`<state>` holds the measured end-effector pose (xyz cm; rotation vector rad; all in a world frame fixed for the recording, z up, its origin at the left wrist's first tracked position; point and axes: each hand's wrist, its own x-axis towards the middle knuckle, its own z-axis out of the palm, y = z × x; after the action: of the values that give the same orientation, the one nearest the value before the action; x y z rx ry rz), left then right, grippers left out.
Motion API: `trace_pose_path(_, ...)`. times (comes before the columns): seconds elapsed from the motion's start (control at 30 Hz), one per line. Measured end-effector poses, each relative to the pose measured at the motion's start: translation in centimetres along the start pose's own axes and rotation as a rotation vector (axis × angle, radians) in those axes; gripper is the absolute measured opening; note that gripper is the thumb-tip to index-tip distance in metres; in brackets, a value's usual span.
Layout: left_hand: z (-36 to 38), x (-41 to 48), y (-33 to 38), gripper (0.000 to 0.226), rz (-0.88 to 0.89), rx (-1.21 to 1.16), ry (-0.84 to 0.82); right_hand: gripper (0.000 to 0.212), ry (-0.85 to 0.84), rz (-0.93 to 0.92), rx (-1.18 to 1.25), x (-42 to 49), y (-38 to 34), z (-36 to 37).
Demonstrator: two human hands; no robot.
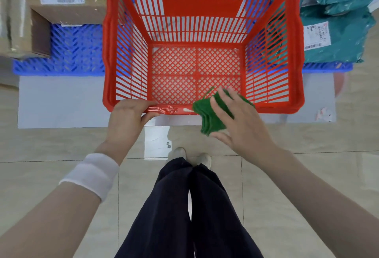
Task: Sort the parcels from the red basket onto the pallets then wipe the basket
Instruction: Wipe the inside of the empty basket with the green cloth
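The red basket [203, 9] stands on the floor in front of me, with nothing inside it. My left hand [128, 117] grips its near rim at the left, fingers curled over the edge. My right hand [240, 124] holds a folded green cloth [207, 114] against the near rim at the right, thumb under the cloth and fingers spread over it. Brown cardboard parcels [65, 1] lie on a blue pallet [67, 52] at the left. Teal bagged parcels [336, 36] lie on a blue pallet [328, 67] at the right.
A grey mat [61, 102] lies under the basket on the tiled floor. My legs and shoes [188, 157] are just behind the basket's near edge. A white wristband [92, 173] wraps my left wrist.
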<state>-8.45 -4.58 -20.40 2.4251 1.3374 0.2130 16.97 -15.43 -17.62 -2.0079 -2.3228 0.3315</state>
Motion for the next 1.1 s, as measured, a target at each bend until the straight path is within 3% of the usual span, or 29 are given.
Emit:
trace_pose_path(0.07, 0.1, 0.0, -0.2, 0.031, 0.005, -0.008, -0.006, 0.079, -0.104, 0.07, -0.11, 0.6, -1.6, 1.8)
trace_pose_path(0.17, 0.2, 0.0, -0.4, 0.032, 0.023, -0.002, -0.007, 0.077, 0.001, 0.138, -0.111, 2.3, -2.0, 3.1)
trace_pose_path(0.3, 0.3, 0.1, -0.4, 0.032, 0.031, -0.025, 0.0, 0.067, 0.082, 0.109, -0.11, 3.4, -2.1, 3.7)
trace_pose_path(0.5, 0.4, 0.0, -0.4, 0.035, 0.019, -0.011, 0.002, 0.059, 0.028, 0.053, -0.015, 4.6, -2.5, 3.8)
trace_pose_path(0.63, 0.3, 0.0, -0.3, 0.035, 0.008, 0.0, -0.009, 0.054, 0.091, 0.21, 0.101, 6.2, -3.3, 3.4)
trace_pose_path(0.73, 0.2, 0.0, -0.2, 0.035, -0.007, -0.007, -0.026, 0.046, 0.043, 0.291, 0.17, 7.2, -3.6, 3.2)
trace_pose_path(0.9, 0.0, -0.1, -0.1, 0.035, -0.021, -0.018, -0.031, 0.034, 0.076, 0.457, 0.627, 6.9, -1.7, 1.2)
trace_pose_path(0.97, 0.0, 0.0, -0.2, 0.035, -0.026, -0.02, -0.037, 0.034, 0.09, 0.432, 0.783, 6.3, -1.5, 0.4)
trace_pose_path(1.03, 0.1, -0.1, -0.2, 0.035, -0.026, -0.019, -0.032, 0.048, -0.013, 0.313, 0.839, 5.5, -2.4, 0.0)
trace_pose_path(1.1, 0.1, -0.1, -0.3, 0.034, -0.03, -0.02, -0.036, 0.062, -0.124, 0.124, 0.597, 5.0, -3.1, 0.7)
